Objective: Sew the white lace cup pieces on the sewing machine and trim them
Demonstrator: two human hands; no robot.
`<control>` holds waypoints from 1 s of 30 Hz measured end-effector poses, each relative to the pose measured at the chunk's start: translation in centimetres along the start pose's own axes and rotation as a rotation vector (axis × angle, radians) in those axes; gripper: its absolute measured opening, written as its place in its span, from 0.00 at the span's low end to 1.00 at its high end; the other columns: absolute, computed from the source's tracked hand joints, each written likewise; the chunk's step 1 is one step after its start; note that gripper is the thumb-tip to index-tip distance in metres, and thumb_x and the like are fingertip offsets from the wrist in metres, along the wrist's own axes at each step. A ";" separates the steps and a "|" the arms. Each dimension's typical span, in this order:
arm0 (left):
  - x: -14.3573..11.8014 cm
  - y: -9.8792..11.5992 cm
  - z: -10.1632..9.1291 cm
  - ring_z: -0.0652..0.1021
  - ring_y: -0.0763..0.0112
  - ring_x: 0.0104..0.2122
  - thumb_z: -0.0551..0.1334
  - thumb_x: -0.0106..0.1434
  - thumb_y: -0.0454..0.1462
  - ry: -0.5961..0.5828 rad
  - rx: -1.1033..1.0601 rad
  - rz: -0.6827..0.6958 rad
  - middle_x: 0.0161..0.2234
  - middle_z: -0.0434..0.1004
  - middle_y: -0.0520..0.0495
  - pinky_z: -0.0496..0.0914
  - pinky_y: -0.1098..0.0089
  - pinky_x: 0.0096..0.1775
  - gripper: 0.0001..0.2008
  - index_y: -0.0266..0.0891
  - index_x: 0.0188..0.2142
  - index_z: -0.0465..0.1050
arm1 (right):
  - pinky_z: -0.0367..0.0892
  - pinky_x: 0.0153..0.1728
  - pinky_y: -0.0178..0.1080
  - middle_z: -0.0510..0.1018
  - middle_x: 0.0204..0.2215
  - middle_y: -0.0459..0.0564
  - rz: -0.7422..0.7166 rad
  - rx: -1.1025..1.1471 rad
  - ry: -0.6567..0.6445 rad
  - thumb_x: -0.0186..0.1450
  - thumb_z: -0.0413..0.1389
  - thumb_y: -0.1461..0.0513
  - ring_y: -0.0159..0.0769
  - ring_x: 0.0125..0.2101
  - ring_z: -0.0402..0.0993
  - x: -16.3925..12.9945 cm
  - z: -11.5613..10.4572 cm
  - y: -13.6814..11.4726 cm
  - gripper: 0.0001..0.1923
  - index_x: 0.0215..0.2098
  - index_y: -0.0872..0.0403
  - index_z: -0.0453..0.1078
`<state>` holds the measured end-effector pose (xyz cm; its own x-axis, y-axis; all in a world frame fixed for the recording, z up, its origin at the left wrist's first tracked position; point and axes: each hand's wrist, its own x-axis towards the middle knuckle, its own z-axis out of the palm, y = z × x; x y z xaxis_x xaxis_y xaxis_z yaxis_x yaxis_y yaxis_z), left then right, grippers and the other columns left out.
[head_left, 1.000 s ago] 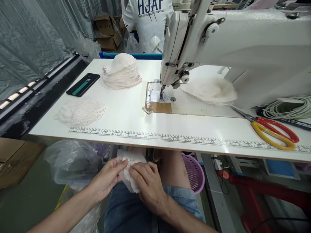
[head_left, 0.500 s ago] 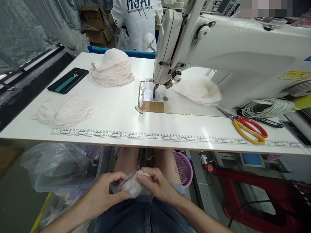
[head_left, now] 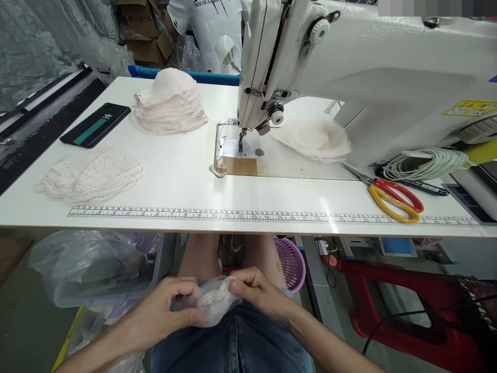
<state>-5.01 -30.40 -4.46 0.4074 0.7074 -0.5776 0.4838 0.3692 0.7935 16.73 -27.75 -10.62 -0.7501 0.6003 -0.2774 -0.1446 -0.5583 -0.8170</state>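
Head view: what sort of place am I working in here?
Most likely a garment sewing workshop: an industrial sewing machine, stacked lace cups on the table, and both hands holding a lace-trimmed piece.

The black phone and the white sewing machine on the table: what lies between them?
In the head view, a stack of pale pink lace-edged cups lies between the black phone and the white sewing machine.

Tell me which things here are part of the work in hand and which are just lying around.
In hand: lace-edged fabric piece, held by left hand and right hand.

Lying about: scissors, phone, cable coil, stack of cups, lace pile.
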 end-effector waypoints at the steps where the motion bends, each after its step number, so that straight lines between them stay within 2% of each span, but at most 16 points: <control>1: 0.1 0.0 0.0 0.64 0.73 0.27 0.63 0.56 0.42 0.000 0.012 -0.006 0.26 0.61 0.55 0.56 0.75 0.30 0.12 0.37 0.22 0.69 | 0.58 0.29 0.31 0.69 0.21 0.44 0.009 0.003 0.001 0.59 0.57 0.48 0.26 0.24 0.61 -0.1 -0.1 0.0 0.22 0.27 0.60 0.73; 3: 0.2 0.2 0.0 0.66 0.73 0.27 0.62 0.57 0.41 -0.018 0.017 -0.006 0.27 0.63 0.54 0.57 0.75 0.31 0.12 0.36 0.21 0.70 | 0.58 0.29 0.31 0.70 0.21 0.43 0.041 0.009 -0.003 0.55 0.61 0.49 0.26 0.24 0.62 -0.1 -0.1 -0.2 0.20 0.28 0.60 0.74; 7: 0.3 0.8 -0.1 0.68 0.72 0.29 0.62 0.58 0.39 -0.074 0.057 -0.006 0.29 0.67 0.53 0.58 0.75 0.33 0.08 0.38 0.27 0.75 | 0.60 0.30 0.32 0.73 0.24 0.44 0.096 0.001 -0.002 0.48 0.67 0.54 0.27 0.25 0.65 0.2 0.1 -0.7 0.16 0.28 0.59 0.75; 11: 0.0 1.1 -0.6 0.67 0.73 0.29 0.60 0.59 0.39 -0.087 0.074 -0.040 0.30 0.66 0.54 0.57 0.76 0.32 0.07 0.40 0.29 0.75 | 0.60 0.28 0.31 0.73 0.22 0.43 0.104 -0.009 0.045 0.47 0.68 0.56 0.26 0.23 0.65 0.6 0.2 -0.7 0.14 0.25 0.58 0.75; 16: -0.1 0.4 -0.8 0.65 0.74 0.27 0.62 0.56 0.38 -0.084 0.075 -0.084 0.28 0.63 0.55 0.56 0.76 0.30 0.08 0.37 0.24 0.72 | 0.60 0.28 0.32 0.74 0.22 0.44 0.120 0.020 0.092 0.46 0.68 0.57 0.26 0.24 0.66 0.4 -0.1 -0.3 0.14 0.25 0.58 0.75; 20: -0.1 0.3 -0.8 0.67 0.73 0.28 0.62 0.56 0.38 -0.079 0.010 -0.072 0.27 0.64 0.54 0.57 0.76 0.31 0.09 0.37 0.22 0.74 | 0.60 0.29 0.32 0.75 0.23 0.44 0.137 0.049 0.114 0.46 0.68 0.58 0.27 0.25 0.68 0.4 0.0 -0.1 0.13 0.25 0.58 0.75; 24: -0.3 0.4 -1.0 0.69 0.72 0.29 0.60 0.59 0.39 -0.125 -0.059 -0.051 0.28 0.70 0.53 0.58 0.76 0.31 0.10 0.39 0.26 0.78 | 0.60 0.29 0.32 0.75 0.24 0.45 0.143 0.089 0.137 0.45 0.69 0.58 0.28 0.25 0.68 0.5 -0.1 0.1 0.13 0.23 0.58 0.74; 27: -0.5 0.3 -1.2 0.66 0.73 0.25 0.58 0.60 0.39 -0.183 -0.103 -0.088 0.22 0.68 0.55 0.56 0.76 0.28 0.12 0.39 0.28 0.78 | 0.60 0.28 0.32 0.74 0.22 0.44 0.151 0.113 0.152 0.45 0.69 0.57 0.27 0.24 0.67 0.5 -0.4 0.4 0.14 0.23 0.58 0.73; 30: -0.5 0.1 -1.5 0.66 0.73 0.25 0.60 0.58 0.40 -0.222 -0.183 -0.109 0.22 0.70 0.53 0.57 0.77 0.28 0.10 0.38 0.30 0.80 | 0.60 0.28 0.32 0.73 0.20 0.43 0.164 0.118 0.159 0.44 0.69 0.55 0.26 0.23 0.66 0.4 -0.8 0.7 0.17 0.22 0.58 0.71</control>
<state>-6.28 -29.81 -3.81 0.5298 0.5159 -0.6731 0.3944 0.5527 0.7341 16.79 -27.44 -11.71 -0.6601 0.5734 -0.4852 -0.1103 -0.7130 -0.6925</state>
